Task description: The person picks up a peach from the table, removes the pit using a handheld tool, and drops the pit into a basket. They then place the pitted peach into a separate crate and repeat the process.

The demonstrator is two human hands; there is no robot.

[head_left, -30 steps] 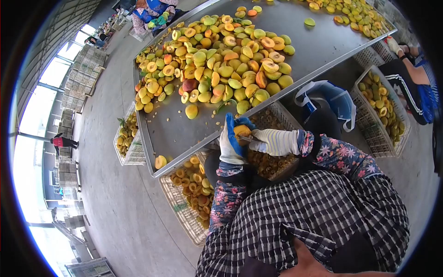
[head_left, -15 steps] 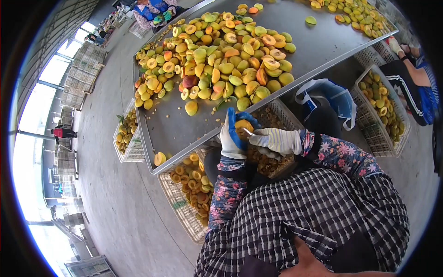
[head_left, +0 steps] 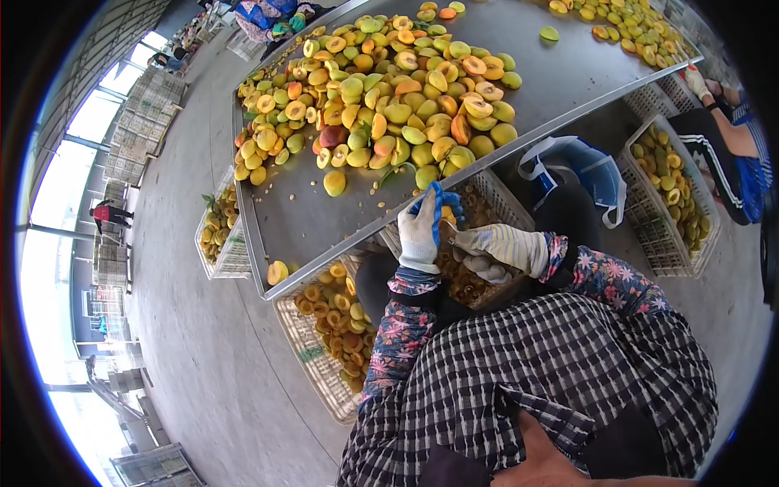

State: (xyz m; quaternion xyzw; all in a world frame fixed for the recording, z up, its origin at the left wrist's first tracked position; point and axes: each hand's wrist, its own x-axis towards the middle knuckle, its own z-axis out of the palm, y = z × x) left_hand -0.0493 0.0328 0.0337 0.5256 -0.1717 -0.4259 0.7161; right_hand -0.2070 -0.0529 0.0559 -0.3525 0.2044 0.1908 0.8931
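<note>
My left hand [head_left: 420, 231], in a white glove with blue fingers, is closed around a yellow peach half [head_left: 448, 214], mostly hidden by the fingers. Close against it, my right hand [head_left: 499, 250], in a striped pale glove, is curled round a small tool whose metal tip showed earlier and is now hard to see. Both hands are just off the near edge of the metal table [head_left: 296, 219], above a crate of pitted fruit and scraps [head_left: 479, 203]. A large heap of yellow and green peaches [head_left: 389, 105], many halved, lies on the table.
A crate of peach halves [head_left: 333, 325] stands at my left knee, another crate [head_left: 219, 223] beyond the table's corner. To my right are a blue-and-white bag [head_left: 596, 174] and a full crate [head_left: 669, 187], near another person's arm [head_left: 734, 126]. Another worker [head_left: 268, 20] sits at the far side.
My left hand has turned, its fingers covering more of the peach half. My right hand has shifted slightly right and down, and the metal tip no longer shows clearly.
</note>
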